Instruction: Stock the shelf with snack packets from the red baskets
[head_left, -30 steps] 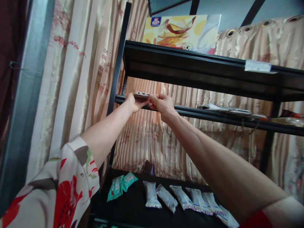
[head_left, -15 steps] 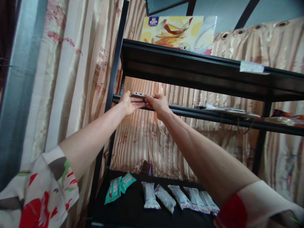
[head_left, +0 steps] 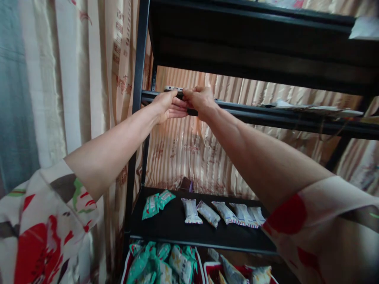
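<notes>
A thin phone-like device [head_left: 171,88], its end with small port openings facing me, is at the left part of the middle shelf's front edge [head_left: 237,109]. My left hand [head_left: 166,105] has its thumb against the device's near end, while its other fingers stretch out below the shelf edge. My right hand [head_left: 200,99] pinches the device's right end between thumb and fingers. The right fingers hide part of the device, and I cannot see its far side.
Two green packets [head_left: 151,206] and several white packets [head_left: 192,211] lie on the lower black shelf [head_left: 174,232]. Beneath it stand bins [head_left: 201,266] of packets. Papers [head_left: 293,104] lie farther right on the middle shelf. A black post [head_left: 138,59] and curtain [head_left: 97,79] flank the left side.
The view has tilted down, bringing the bins into sight. My left hand has shifted right along the device, and its thumb now rests at the near end. The device sits at the shelf edge.
</notes>
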`<state>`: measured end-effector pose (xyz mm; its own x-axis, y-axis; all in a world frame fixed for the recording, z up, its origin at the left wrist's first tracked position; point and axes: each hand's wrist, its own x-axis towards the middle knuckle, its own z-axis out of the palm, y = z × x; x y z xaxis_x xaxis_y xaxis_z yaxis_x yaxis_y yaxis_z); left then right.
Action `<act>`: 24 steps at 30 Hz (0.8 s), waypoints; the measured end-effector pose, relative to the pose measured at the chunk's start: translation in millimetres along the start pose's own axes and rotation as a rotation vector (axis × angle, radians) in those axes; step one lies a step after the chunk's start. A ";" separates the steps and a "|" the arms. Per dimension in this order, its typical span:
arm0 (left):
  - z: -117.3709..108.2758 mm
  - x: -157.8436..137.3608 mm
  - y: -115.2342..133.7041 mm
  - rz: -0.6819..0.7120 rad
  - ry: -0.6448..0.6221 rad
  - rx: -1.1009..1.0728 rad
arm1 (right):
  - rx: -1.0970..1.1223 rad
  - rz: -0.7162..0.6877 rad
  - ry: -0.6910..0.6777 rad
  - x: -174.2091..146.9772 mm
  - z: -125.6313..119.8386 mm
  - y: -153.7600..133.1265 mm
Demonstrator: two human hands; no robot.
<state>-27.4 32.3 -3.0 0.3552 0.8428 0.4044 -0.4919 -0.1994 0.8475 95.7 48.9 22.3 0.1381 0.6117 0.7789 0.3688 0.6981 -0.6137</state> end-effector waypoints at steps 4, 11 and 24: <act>-10.2 0.2 -4.3 0.009 -0.043 0.188 | -0.052 0.042 -0.061 6.0 3.2 0.7; -20.7 -18.6 -23.3 -0.024 -0.080 0.297 | -0.053 0.058 -0.035 -3.4 5.7 -4.3; -78.3 -143.4 -97.3 -0.220 -0.135 0.195 | 0.142 0.435 -0.783 -272.2 -65.2 75.7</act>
<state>-92.7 -30.1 -170.4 0.5449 0.8050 0.2348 -0.2348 -0.1224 0.9643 146.0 -89.0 -227.8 -0.4450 0.8740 0.1952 0.3064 0.3534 -0.8839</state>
